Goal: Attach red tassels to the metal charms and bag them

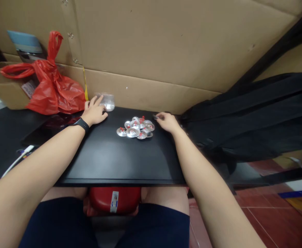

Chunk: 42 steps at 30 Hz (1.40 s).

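Note:
Several shiny silver discs with red loops lie in an overlapping pile on the black table. Left of them, my left hand has its fingers spread and touches a clear plastic container near the cardboard wall. To the right of the pile, my right hand has its fingers pressed together round a small dark object, too small to name. A dark watch is on my left wrist.
A knotted red plastic bag stands at the back left by a cardboard box. A white cable lies at the left. Black fabric hangs beside the table's right end. Below the front edge is a red stool.

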Tool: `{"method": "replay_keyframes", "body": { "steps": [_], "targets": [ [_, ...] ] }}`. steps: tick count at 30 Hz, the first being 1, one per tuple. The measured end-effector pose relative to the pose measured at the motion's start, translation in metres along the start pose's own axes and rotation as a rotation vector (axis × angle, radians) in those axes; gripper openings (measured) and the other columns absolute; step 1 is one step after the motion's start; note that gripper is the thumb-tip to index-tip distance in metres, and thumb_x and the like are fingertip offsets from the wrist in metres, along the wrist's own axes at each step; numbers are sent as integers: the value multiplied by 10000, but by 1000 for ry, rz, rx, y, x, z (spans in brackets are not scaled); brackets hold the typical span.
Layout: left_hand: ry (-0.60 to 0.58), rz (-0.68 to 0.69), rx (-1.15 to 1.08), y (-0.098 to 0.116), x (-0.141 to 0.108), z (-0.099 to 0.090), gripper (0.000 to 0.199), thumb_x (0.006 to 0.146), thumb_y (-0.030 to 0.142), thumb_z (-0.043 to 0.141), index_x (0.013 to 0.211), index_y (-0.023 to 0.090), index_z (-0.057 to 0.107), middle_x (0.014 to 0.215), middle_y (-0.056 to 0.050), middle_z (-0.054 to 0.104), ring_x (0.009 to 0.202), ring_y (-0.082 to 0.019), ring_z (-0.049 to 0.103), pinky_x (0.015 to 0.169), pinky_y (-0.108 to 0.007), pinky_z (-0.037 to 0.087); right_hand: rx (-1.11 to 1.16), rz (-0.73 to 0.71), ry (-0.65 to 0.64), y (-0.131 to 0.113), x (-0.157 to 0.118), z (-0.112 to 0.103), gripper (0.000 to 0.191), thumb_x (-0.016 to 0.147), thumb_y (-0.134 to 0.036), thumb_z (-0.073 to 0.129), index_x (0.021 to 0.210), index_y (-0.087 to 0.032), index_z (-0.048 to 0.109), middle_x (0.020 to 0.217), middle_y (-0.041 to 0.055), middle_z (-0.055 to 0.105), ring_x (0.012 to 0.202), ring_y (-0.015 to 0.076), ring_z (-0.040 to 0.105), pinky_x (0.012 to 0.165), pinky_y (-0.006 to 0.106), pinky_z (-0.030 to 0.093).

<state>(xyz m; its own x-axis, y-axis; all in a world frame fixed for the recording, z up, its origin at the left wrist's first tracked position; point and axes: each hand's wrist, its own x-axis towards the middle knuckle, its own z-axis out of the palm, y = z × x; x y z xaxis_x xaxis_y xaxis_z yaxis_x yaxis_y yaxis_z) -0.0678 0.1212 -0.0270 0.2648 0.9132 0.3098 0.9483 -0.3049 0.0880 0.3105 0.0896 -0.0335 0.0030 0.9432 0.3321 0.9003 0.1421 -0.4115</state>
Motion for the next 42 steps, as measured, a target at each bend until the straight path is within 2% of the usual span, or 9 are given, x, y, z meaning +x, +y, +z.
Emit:
{"method": "replay_keyframes", "body": {
  "steps": [4, 9, 12, 15, 18, 23, 29, 34, 42],
  "targets": [
    [23, -1, -9, 2, -6, -1, 447, 878, 380, 522, 1290, 261, 646, 1693, -54, 218, 1540, -376, 162, 1191, -614, 182, 183, 106, 88, 3, 2, 6, 272, 819, -374, 663, 969, -161, 745, 952, 105, 769, 896, 236, 704, 881, 374, 532],
    [13, -19, -13, 4, -10, -1, 459, 911, 380, 501, 1342, 246, 588, 1682, -90, 231, 1536, -348, 189, 1195, -598, 207, 483, 252, 182, 1, 7, 10, 379, 716, -412, 757, 985, -155, 683, 895, 95, 734, 841, 241, 700, 791, 379, 566],
    [8, -20, -16, 5, -12, -2, 470, 916, 366, 496, 1364, 244, 566, 1681, -96, 235, 1531, -352, 199, 1194, -595, 212, 674, 253, 160, -7, 6, 8, 381, 685, -364, 781, 985, -185, 630, 903, 73, 719, 839, 235, 703, 733, 361, 579],
    [12, -17, -27, 7, -15, -3, 528, 907, 341, 496, 1421, 219, 512, 1679, -119, 239, 1526, -361, 205, 1189, -594, 220, 830, 181, 128, -18, 3, 6, 359, 668, -282, 763, 975, -209, 593, 942, 60, 713, 879, 224, 705, 777, 370, 591],
    [8, -20, -35, 10, -18, -4, 550, 903, 319, 484, 1438, 192, 489, 1677, -137, 239, 1523, -360, 211, 1182, -588, 236, 871, 111, 94, -29, -1, 4, 367, 650, -244, 741, 980, -225, 582, 944, 43, 696, 915, 223, 698, 843, 407, 600],
    [12, -35, -51, 13, -21, -4, 569, 903, 312, 478, 1459, 196, 463, 1665, -135, 270, 1513, -339, 232, 1179, -569, 253, 894, 59, 18, -40, -5, 3, 319, 685, -274, 720, 982, -244, 609, 989, 35, 675, 955, 228, 684, 886, 449, 605],
    [26, -32, -64, 12, -21, -1, 581, 900, 320, 472, 1460, 164, 456, 1642, -152, 306, 1489, -345, 269, 1169, -548, 277, 1022, 95, 2, -44, -5, 6, 291, 732, -364, 793, 953, -242, 647, 960, 37, 695, 946, 236, 707, 911, 464, 608],
    [25, -25, -75, 10, -20, 1, 565, 899, 319, 463, 1441, 158, 475, 1622, -161, 335, 1457, -362, 308, 1148, -568, 289, 1155, 99, 29, -51, -7, 9, 342, 696, -348, 891, 958, -230, 705, 977, 46, 747, 991, 233, 725, 977, 439, 588],
    [59, 52, -102, 12, -19, 0, 543, 871, 270, 497, 1408, 195, 513, 1565, -140, 427, 1404, -354, 370, 1118, -552, 307, 1228, 95, -90, -63, -14, 6, 261, 786, -357, 838, 989, -218, 751, 1081, 90, 772, 1059, 284, 727, 981, 495, 587]
  ]
}}
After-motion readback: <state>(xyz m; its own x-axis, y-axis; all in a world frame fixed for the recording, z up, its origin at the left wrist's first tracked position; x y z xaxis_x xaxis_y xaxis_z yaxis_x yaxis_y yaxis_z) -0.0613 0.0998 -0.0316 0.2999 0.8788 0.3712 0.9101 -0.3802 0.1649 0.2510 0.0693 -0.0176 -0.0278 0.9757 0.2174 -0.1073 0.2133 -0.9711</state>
